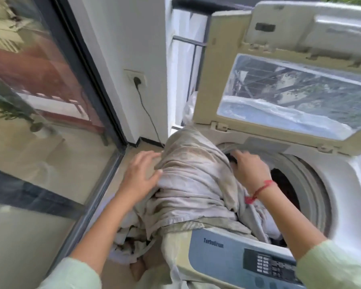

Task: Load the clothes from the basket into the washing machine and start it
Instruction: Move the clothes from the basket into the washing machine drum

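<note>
Two hands bracketed one bulky sheet. Left fingers lay spread and nearly straight against its left flank, pushing rather than gripping so far as could be seen. Right fingers reached over its far right edge at the drum rim; blur hid whether they pinched cloth or only touched it.

Between the left hand and right hand the sheet humped over the front left corner of the washer. Its long axis ran from below and left of the left fingers, where a tail hung outside toward the floor, up between the hands, then down rightward into the drum.

The drum mouth sat just right of and below the right fingers, so the right hand was nearer it and the left hand nearer the tail. The next move likely called for sweeping the bulk rightward and down.

Beyond the fingers the lid stood raised; the panel lay by the forearms, untouched.
</note>
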Motion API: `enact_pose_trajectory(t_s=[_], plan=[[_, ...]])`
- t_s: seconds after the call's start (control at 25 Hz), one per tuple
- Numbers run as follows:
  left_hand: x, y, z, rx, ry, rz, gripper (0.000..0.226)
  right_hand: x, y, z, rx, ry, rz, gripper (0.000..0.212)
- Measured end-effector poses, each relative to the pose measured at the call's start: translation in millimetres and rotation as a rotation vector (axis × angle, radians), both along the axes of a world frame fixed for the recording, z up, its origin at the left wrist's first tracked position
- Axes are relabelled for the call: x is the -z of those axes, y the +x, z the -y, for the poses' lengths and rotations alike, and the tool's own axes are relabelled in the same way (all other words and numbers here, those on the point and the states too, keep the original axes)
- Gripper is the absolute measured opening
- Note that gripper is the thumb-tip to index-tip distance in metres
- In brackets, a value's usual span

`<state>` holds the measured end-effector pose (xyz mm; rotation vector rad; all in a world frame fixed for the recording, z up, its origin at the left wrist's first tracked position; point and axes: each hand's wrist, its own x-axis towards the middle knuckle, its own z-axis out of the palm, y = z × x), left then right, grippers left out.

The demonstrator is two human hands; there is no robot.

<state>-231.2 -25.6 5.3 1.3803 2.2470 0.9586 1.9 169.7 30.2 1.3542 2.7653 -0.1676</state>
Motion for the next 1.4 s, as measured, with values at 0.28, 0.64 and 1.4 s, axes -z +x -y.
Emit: enact_pose_trajectory(t_s=[0.28, 0.64, 1.4], plan=[[129.3, -40.8, 68.7, 0.111, -0.77, 0.144, 0.145, 31.6, -188.7, 96.9, -0.573, -0.055, 0.873, 0.096], [88.0, 5.9, 30.3, -0.163, -0.002, 0.353, 0.062, -49.4, -94.0, 54.3, -0.432, -0.145, -0.101, 0.046], [-50.2, 77.5, -69.3, 0.278, -0.048, -0.015, 0.048, -2.3, 109.2, -27.4, -0.016, -0.365, 0.149, 0.052]])
